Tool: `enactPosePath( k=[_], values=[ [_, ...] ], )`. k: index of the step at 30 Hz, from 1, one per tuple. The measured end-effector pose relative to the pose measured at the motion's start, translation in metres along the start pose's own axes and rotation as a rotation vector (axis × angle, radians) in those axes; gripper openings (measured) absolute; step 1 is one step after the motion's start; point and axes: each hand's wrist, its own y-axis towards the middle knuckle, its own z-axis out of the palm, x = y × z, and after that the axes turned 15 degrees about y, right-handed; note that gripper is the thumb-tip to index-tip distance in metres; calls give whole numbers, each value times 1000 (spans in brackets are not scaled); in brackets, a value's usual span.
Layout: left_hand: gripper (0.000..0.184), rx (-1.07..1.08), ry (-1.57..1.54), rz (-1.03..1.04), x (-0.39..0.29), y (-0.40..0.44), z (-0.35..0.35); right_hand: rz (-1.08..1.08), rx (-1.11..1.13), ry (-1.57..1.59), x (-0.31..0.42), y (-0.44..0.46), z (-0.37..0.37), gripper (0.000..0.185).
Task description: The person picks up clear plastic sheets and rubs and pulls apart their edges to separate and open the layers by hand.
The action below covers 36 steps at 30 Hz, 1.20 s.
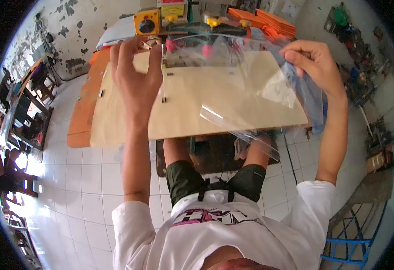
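Note:
A clear plastic sheet [233, 85] hangs over the pale board [197, 117], its lower edge curling past the board's front edge. At the upper right, my right hand [314, 60] pinches the sheet's corner between thumb and fingers. My left hand [138, 72] is raised over the left part of the board, thumb and fingers apart; the transparent edge near its fingertips makes it hard to see whether it touches the sheet. Small dark pieces [164, 100] sit on the board.
Behind the board are a yellow box with a black knob [147, 24], yellow knobs [213, 22] and stacked orange pieces [275, 23]. An orange panel [82, 112] lies under the board's left side. A blue metal frame [347, 247] stands lower right.

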Motion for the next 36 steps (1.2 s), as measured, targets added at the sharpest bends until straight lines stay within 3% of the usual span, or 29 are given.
enactPosePath(
  k=[2,3,6,8,14,16,20,22,23,30,32,34,36],
  values=[
    [14,27,-53,-115,-9,-43,-26,-31,4,8,4,-3,6,21],
    [14,61,-275,-189,-22,-84,-42,-57,35,18,11,-3,11,21],
    [8,379,-463,-301,-36,-126,-48,-50,45,29,26,-6,16,19],
    [18,611,-427,-488,-40,-139,-40,-64,46,20,39,-8,20,19],
    [42,684,-477,-675,-23,-163,1,-12,56,33,76,-19,22,20],
    [48,621,-859,-821,-24,-160,6,-11,51,56,81,-22,20,20],
    [40,706,-1007,-852,-27,-149,2,6,59,67,84,-26,12,19],
    [29,846,-1213,-915,-20,-161,6,15,77,44,86,-26,8,18],
    [21,812,-1231,-931,-23,-163,5,23,57,56,85,-27,7,18],
    [28,850,-916,-1064,-17,-161,-28,76,15,68,59,-36,-13,23],
    [25,763,-968,-1099,-10,-166,-31,107,3,91,45,-41,-14,22],
    [14,516,-1044,-1232,-5,-167,-33,99,2,129,26,-42,-20,21],
    [18,448,-1017,-1269,-2,-162,-39,117,-33,190,5,-39,-26,21]
  ],
)
